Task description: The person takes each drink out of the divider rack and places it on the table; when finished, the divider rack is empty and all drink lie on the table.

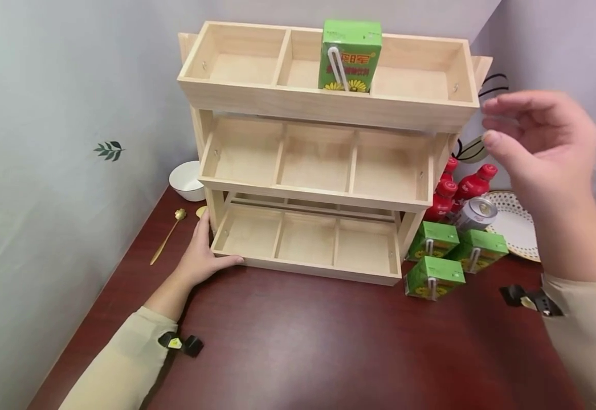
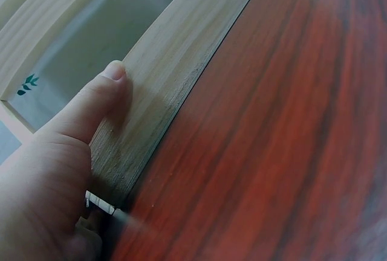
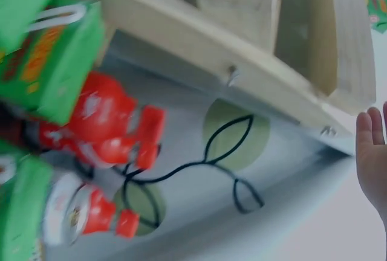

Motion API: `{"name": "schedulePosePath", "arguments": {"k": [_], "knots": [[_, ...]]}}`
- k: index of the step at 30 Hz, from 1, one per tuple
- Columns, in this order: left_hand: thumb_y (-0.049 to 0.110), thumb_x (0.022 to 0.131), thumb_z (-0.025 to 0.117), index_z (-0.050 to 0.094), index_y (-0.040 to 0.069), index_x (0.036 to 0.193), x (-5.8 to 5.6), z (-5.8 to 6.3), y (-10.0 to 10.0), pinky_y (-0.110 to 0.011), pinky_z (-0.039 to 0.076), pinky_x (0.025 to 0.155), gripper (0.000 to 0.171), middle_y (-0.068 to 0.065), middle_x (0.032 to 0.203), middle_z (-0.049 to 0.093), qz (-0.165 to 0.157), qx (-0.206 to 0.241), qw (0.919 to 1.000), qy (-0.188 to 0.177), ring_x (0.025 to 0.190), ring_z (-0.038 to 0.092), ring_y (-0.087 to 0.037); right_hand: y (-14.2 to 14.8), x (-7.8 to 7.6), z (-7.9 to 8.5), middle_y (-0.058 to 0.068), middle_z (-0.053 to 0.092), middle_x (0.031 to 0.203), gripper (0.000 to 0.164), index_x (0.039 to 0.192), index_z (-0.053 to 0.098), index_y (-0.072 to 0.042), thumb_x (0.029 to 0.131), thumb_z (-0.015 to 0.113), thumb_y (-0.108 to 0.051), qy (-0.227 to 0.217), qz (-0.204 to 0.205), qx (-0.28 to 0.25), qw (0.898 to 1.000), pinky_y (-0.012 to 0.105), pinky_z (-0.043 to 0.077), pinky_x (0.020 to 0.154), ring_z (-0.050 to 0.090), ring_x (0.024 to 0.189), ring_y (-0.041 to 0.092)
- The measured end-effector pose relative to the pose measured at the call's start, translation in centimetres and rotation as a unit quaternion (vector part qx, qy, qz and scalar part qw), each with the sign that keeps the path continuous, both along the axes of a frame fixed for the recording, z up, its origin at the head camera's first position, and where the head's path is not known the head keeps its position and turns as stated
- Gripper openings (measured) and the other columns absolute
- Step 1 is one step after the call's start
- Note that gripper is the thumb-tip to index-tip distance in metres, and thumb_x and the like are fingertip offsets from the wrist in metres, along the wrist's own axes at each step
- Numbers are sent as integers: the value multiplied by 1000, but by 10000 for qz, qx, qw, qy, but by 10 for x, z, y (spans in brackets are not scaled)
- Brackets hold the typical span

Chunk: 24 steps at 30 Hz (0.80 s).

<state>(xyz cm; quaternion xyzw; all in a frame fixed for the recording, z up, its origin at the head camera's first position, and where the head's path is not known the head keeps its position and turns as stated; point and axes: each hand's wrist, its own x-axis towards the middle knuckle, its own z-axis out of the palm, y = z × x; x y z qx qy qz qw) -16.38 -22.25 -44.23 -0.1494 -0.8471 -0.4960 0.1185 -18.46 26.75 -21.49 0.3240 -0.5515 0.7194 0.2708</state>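
A three-tier wooden shelf (image 1: 323, 196) with divided trays stands on the table. My left hand (image 1: 200, 259) grips its bottom left corner, the thumb on the front board (image 2: 163, 61) and the fingers along the side. On the top tier a green drink carton (image 1: 350, 57) with a white straw stands upright near the middle divider. My right hand (image 1: 551, 134) is raised beside the shelf's top right end, fingers loosely bent and apart from the wood. Nothing is in it. The right wrist view shows only part of that hand (image 3: 373, 158) at the edge.
Right of the shelf stand several green cartons (image 1: 435, 278), a silver can (image 1: 477, 213), red bottles (image 1: 474, 185) and a white plate (image 1: 515, 225) with a dotted rim. To the left are a white bowl (image 1: 187, 181) and a gold spoon (image 1: 167, 239). A pale curtain (image 1: 47, 142) hangs behind.
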Motion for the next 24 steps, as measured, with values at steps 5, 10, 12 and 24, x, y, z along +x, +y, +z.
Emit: {"name": "schedulePosePath", "arguments": {"k": [5, 10, 12, 24], "knots": [[17, 53, 97, 18, 15, 154, -1, 0, -2, -52, 25, 103, 128, -17, 140, 36, -5, 15, 10000, 0, 127, 31, -28, -30, -9, 20, 31, 62, 98, 36, 98, 59, 24, 64, 69, 17, 507, -773, 363, 9951, 40, 44, 97, 59, 97, 37], [18, 54, 97, 17, 15, 154, -1, 0, -1, -53, 25, 103, 128, -18, 141, 35, -14, -3, 10000, -11, 127, 32, -27, -59, -6, 28, 15, 67, 96, 36, 98, 69, 10, 68, 75, -8, 1181, -2498, 1863, 9428, 29, 43, 94, 57, 91, 22], [18, 53, 97, 18, 15, 154, -1, 1, -1, -53, 26, 102, 128, -18, 140, 35, -2, 10, 10000, 11, 127, 32, -27, -69, -6, 31, 11, 68, 98, 39, 101, 70, 6, 68, 76, -15, 1415, -2871, 2417, 9160, 28, 43, 92, 57, 92, 17], [17, 54, 97, 19, 15, 153, 0, 1, 0, -53, 26, 102, 126, -17, 139, 36, -31, 55, 10000, 2, 126, 32, -28, -108, -3, 47, 4, 49, 131, 47, 123, 58, 4, 81, 73, -9, 1288, -2328, 3444, 9003, 32, 45, 96, 47, 119, 15]]}}
